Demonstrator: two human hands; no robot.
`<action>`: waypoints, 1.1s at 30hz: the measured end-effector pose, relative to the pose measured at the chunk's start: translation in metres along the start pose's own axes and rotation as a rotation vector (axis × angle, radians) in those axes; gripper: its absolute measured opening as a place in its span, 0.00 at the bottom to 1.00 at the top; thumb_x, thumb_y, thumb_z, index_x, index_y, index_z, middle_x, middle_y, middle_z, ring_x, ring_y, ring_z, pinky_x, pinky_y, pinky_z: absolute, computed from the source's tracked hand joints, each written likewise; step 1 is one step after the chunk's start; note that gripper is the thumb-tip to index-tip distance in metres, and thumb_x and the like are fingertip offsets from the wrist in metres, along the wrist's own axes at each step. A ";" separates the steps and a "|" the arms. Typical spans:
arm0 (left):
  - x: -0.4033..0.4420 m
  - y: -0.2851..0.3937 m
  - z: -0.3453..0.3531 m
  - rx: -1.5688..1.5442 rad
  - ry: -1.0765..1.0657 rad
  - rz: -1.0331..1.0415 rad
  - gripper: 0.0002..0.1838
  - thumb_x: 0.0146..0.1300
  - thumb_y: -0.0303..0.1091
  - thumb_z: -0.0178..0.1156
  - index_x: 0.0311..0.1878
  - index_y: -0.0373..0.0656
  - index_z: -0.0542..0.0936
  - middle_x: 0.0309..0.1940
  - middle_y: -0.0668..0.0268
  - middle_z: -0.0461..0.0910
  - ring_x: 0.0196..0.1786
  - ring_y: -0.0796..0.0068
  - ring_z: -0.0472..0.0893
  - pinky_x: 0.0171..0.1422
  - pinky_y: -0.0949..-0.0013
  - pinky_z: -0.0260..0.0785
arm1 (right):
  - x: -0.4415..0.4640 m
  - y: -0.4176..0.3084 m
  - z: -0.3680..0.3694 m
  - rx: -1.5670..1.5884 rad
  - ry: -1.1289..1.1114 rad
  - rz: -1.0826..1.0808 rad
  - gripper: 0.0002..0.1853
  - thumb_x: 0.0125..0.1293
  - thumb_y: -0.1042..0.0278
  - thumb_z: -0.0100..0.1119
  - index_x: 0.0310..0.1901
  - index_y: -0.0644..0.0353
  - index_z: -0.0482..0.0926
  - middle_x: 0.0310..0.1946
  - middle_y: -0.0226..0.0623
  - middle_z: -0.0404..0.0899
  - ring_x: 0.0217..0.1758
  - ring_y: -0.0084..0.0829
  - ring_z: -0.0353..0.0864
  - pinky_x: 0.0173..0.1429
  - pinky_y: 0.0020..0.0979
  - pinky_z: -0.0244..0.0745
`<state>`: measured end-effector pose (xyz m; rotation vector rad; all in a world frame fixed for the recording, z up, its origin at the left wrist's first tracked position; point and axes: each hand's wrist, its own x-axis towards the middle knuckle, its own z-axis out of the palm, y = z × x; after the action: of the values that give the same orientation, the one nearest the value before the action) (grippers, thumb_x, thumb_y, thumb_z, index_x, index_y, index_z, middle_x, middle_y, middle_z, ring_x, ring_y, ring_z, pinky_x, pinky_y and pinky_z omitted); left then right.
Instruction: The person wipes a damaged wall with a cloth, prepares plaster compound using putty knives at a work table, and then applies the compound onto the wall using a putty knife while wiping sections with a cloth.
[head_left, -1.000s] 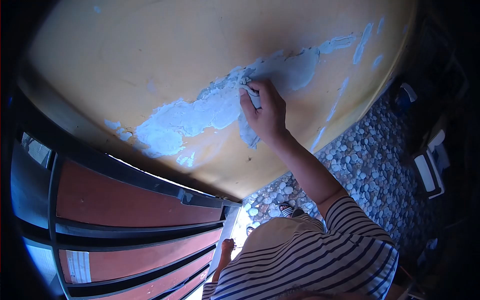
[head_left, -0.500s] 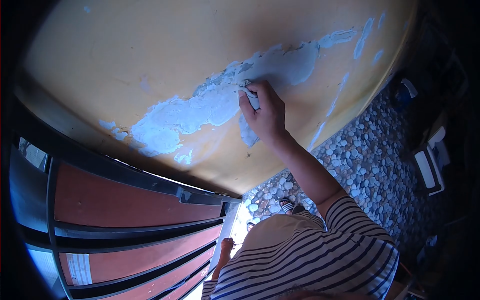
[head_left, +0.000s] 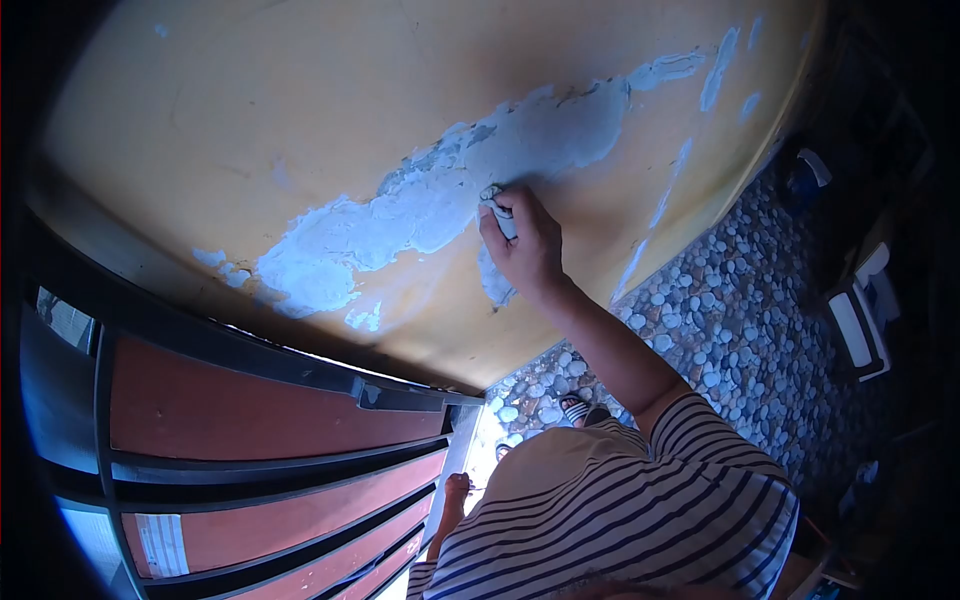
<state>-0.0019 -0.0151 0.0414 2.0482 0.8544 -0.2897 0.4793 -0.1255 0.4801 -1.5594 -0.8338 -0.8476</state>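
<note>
The right hand (head_left: 528, 243) has its fingers closed in a narrow grip around a crumpled grey-white piece (head_left: 505, 222), whose material I cannot tell; it sits between the thumb and the curled fingers, and seems to touch the yellowish wall (head_left: 300, 100). The broad pale patch (head_left: 390, 225) spreads to the left of these fingers and above them, and a small pale strip (head_left: 495, 283) lies just below. In my judgement, to work well here, the piece should be kept flat under the fingertips, with an even and light pressure, so that the knuckles do not scrape the wall and the rough edges of the patch do not break away. The left hand (head_left: 457, 485) hangs well below the right fingers, near the red panels (head_left: 270, 400); its fingers look curled, but whether they hold something I cannot tell. About containers: far to the right of the working fingers, in the dark, there is a bluish object (head_left: 812, 172) which may be a vessel, but it is too dim to know this, or to see any content.
</note>
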 end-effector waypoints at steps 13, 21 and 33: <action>0.019 0.008 -0.002 -0.001 0.004 -0.263 0.23 0.75 0.46 0.55 0.48 0.31 0.83 0.38 0.55 0.90 0.36 0.62 0.91 0.36 0.63 0.85 | -0.013 0.004 0.000 -0.023 0.012 0.003 0.11 0.64 0.73 0.70 0.41 0.61 0.75 0.34 0.41 0.80 0.34 0.43 0.84 0.38 0.40 0.80; 0.034 -0.031 0.003 0.159 -0.093 -0.057 0.20 0.74 0.43 0.57 0.46 0.31 0.83 0.36 0.54 0.90 0.33 0.62 0.91 0.33 0.61 0.84 | 0.001 -0.008 0.001 0.010 0.021 0.068 0.11 0.65 0.72 0.69 0.43 0.61 0.76 0.34 0.41 0.81 0.35 0.43 0.85 0.38 0.40 0.81; 0.026 -0.033 0.019 -0.196 0.022 -0.378 0.21 0.75 0.43 0.55 0.46 0.29 0.82 0.38 0.51 0.89 0.32 0.61 0.90 0.32 0.60 0.85 | -0.007 -0.004 0.005 -0.021 0.014 0.063 0.10 0.67 0.72 0.67 0.45 0.60 0.75 0.36 0.41 0.81 0.37 0.43 0.86 0.40 0.40 0.82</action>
<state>-0.0028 -0.0057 -0.0043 1.7047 1.2339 -0.3737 0.4730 -0.1206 0.4748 -1.5877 -0.7638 -0.8230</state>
